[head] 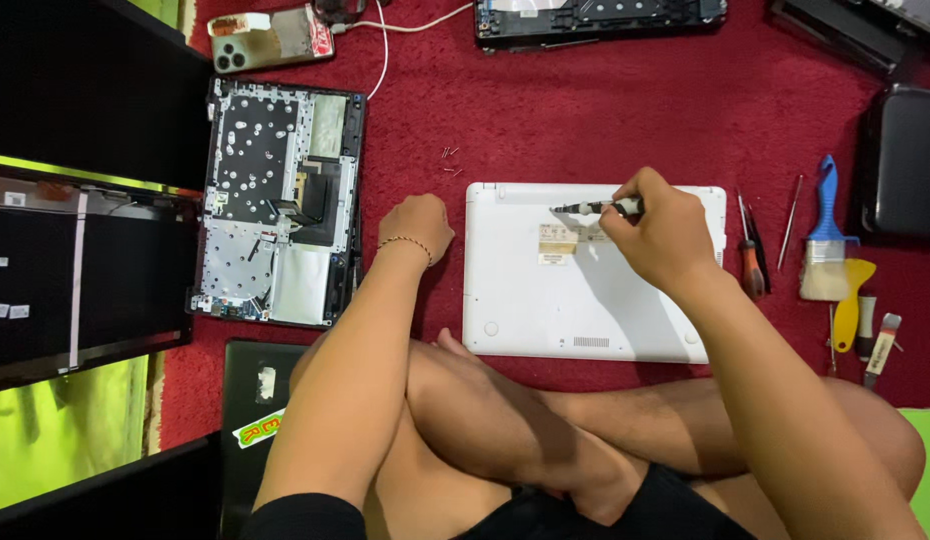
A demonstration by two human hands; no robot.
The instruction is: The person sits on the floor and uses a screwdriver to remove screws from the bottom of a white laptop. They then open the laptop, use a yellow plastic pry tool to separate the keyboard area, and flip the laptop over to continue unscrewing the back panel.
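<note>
**Red carpet, laptop repair: items in view**

- Right hand (663,228): fingers closed around a small screwdriver (595,208), tip pointing left over the white laptop's upper edge.
- White laptop (593,270): closed, underside up, centre of the carpet (605,110), just beyond the person's crossed legs. A tan label sits near its upper middle.
- Left hand (415,225): loosely curled into a fist, resting on the carpet just beside the white laptop's left edge; holds nothing. Thin bracelet at the wrist.
- Loose screws (451,160): a few, on the carpet near the laptop's upper left corner.
- Opened laptop base (280,200): left of the left hand, inner metal plate and parts exposed.
- Phone (272,37): upper left corner, white cable nearby.
- Tools along the right edge: red-handled screwdriver (751,262), blue-handled paintbrush (825,235), yellow pry tool (852,300).
</note>
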